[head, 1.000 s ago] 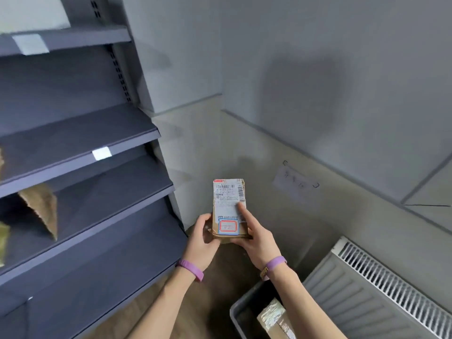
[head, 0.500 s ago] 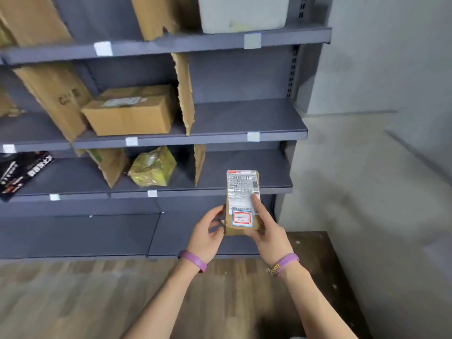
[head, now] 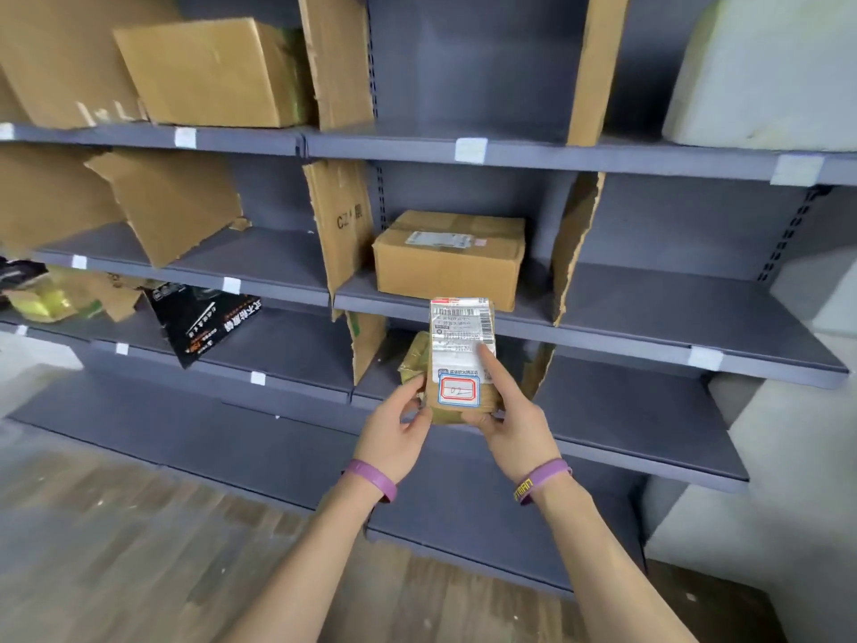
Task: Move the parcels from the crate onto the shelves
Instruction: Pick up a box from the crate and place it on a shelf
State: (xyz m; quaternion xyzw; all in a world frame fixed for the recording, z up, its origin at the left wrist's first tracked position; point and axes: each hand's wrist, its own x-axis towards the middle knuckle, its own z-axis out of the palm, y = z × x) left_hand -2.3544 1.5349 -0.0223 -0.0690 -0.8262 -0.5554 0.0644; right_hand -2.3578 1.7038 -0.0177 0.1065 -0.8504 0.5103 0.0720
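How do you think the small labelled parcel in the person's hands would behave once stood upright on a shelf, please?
The small parcel looks stiff: it keeps flat faces in the left hand and right hand. Held by fingertips, it is probably light. Tall and narrow, it may tip on end; flat seems safer.

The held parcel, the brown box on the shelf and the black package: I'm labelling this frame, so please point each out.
held parcel (head: 459,359): head view, its white label.
brown box (head: 447,276): head view, front face.
black package (head: 204,322): head view, printed face.
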